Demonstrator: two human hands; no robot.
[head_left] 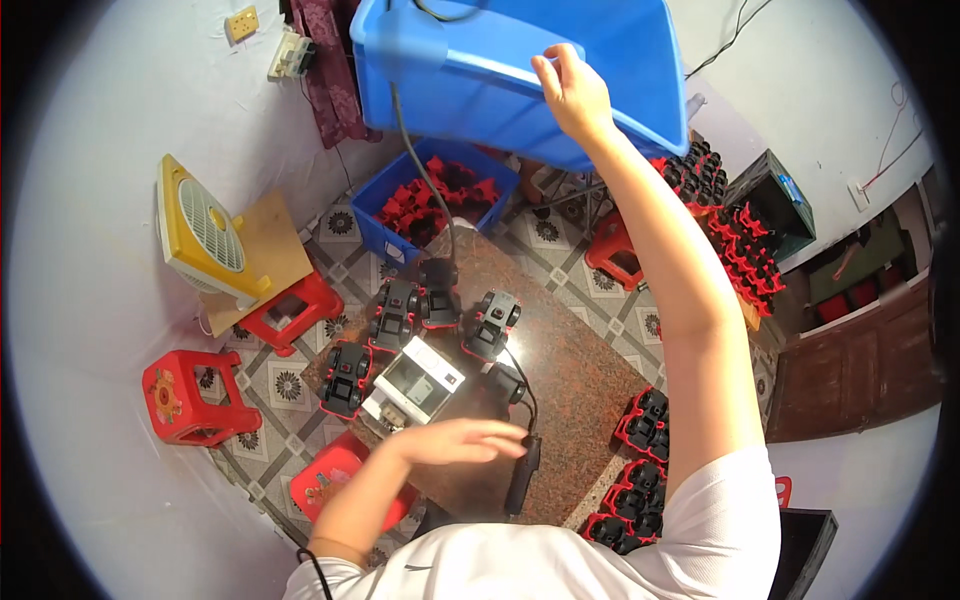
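Note:
My right arm reaches far forward, and my right hand [575, 95] is closed over the near rim of a large blue plastic tub [480, 100]. The tub is tilted, with its inside partly in view. My left hand [462, 441] is stretched flat over the stone-topped table [570, 400], fingers extended with nothing in them. Beside its fingertips lies a slim black corded tool [523, 478]. Just beyond that hand sits a white boxy device [415, 382] with a clear window. Around the device stand several black-and-red toy vehicle bodies [395, 312] with wheels.
A smaller blue bin [385, 235] of red parts stands past the table. More black-and-red vehicle pieces line the right edge [640, 490] and a stack at far right [745, 260]. Left are red stools [195, 400] and a yellow fan [205, 235]. A black cable [415, 150] hangs over the table.

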